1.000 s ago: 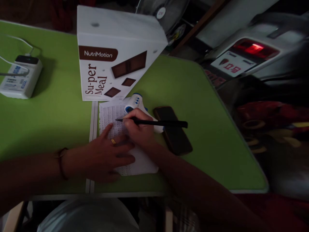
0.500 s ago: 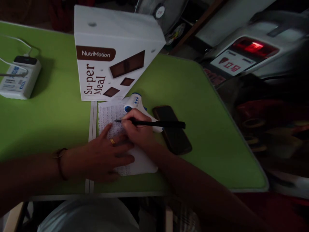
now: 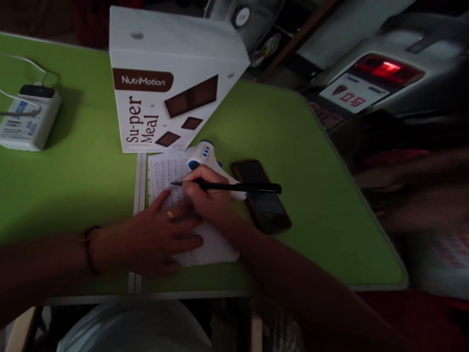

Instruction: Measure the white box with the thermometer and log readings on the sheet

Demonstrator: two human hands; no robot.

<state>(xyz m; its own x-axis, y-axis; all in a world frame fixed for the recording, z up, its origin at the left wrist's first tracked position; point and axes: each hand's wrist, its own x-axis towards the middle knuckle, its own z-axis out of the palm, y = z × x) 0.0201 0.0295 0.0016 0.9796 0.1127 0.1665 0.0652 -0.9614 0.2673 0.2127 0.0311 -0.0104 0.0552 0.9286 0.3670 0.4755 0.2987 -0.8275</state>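
Observation:
My right hand (image 3: 210,195) is closed around a black pen (image 3: 252,187), whose tip points left at a sheet of paper (image 3: 216,247) covered in rows of small writing. With fingers spread, my left hand (image 3: 161,237) lies flat over the paper; a ring and a dark bracelet show on it. A white and blue infrared thermometer (image 3: 205,154) rests across the top right of the paper, partly behind my right hand. Just right of it lies a dark phone (image 3: 266,200), partly under the line of the pen. Whether the pen tip touches the paper I cannot tell.
A tall white box (image 3: 176,63) stands behind the paper on the green table (image 3: 311,210). At the far left sits a white power block (image 3: 31,122) with cables. Beyond the right edge are a white machine with a red display (image 3: 388,68) and another person's blurred arm (image 3: 421,195).
The pen tip has shifted slightly left over the paper with my right hand. My left hand stays put. Another person's arm has come into view at the right.

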